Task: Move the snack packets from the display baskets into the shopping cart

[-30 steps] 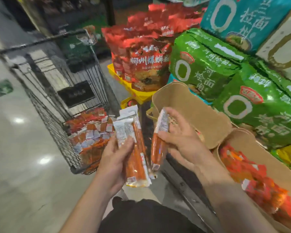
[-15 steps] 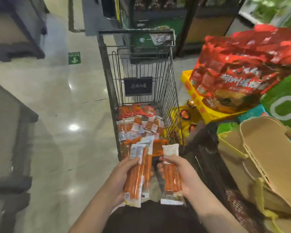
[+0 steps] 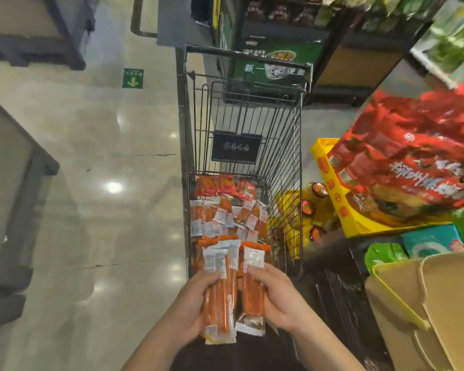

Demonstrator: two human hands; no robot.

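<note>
Both hands hold orange snack packets at the near end of the cart point(image 3: 184, 162). The left hand point(image 3: 190, 309) grips a fanned bundle point(image 3: 220, 295); the right hand point(image 3: 276, 298) pinches a single packet point(image 3: 252, 290). Risk: the bundle is slick and loosely stacked, so a packet may slip to the floor beside the cart, or the release may come short of the near rim. The cart already contains a pile of packets point(image 3: 225, 218) on its floor. Right of the cart, a brown paper basket point(image 3: 439, 303) shows no visible contents.
</note>
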